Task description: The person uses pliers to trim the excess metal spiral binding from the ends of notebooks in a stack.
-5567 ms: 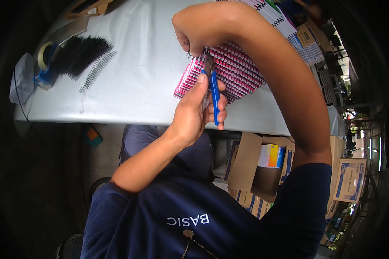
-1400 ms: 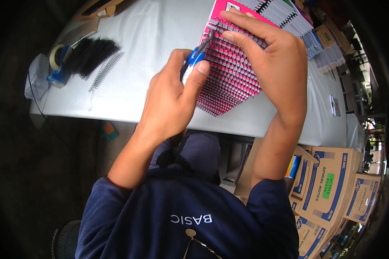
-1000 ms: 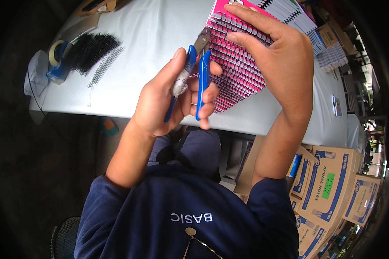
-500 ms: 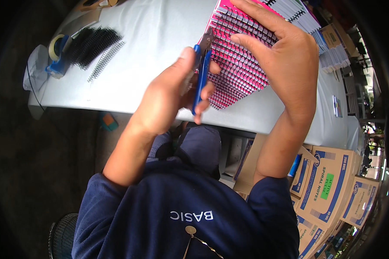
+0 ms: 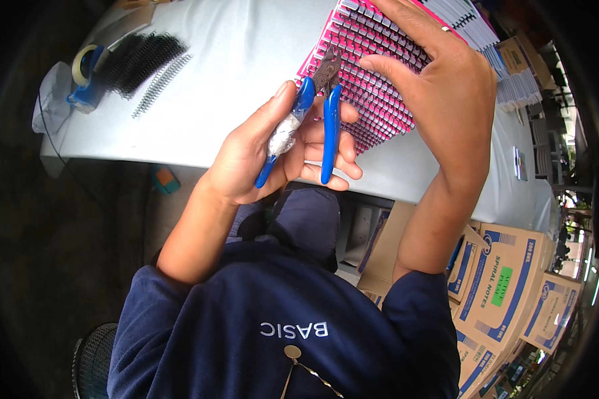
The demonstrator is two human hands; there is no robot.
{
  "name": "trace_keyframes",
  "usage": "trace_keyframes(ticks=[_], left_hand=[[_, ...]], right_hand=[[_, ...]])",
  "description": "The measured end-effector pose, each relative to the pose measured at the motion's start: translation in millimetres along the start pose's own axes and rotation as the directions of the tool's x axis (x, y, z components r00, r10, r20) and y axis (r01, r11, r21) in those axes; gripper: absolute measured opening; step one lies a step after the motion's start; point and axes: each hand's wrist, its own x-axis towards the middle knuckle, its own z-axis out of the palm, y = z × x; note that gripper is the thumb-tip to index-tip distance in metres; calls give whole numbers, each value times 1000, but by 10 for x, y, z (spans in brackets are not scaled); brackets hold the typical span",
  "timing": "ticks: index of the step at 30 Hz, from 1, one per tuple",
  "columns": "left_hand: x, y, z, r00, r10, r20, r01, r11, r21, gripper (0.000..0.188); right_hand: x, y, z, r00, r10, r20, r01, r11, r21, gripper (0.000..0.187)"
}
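My left hand (image 5: 246, 149) holds a pair of wire cutters (image 5: 331, 136) with blue handles, one wrapped in clear plastic. The handles are spread apart, and the metal jaws lie over the coil spines of a stack of pink spiral notebooks (image 5: 379, 86). My right hand (image 5: 456, 100) grips this stack from its right side, with the thumb across the spines and the fingers along the far part, partly cut off by the frame's upper edge. A ring shows on one finger.
On the table (image 5: 239, 60), at the left, lie a pile of black wire coils (image 5: 143, 63), a looser grey coil strip (image 5: 160, 85) and a blue tape dispenser (image 5: 86, 96). More notebooks (image 5: 459, 23) stand at the far right. Cardboard boxes (image 5: 506, 286) are stacked below right.
The cutters have opened wider in my left hand, and its fingers have spread. Their jaws have shifted slightly right over the spines. My right hand has moved only a little.
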Motion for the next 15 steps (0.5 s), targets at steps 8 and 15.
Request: trace_keyframes(ticks=[8,15], left_hand=[[18,-27,190,875,345,-340,54,628,776,56],[-16,-23,68,969,32,-243,7,987,160,64]], right_hand=[[-30,63,61,987,-112,-114,113,994,2,47],[-59,38,85,988,-135,-75,130,989,-69,56]])
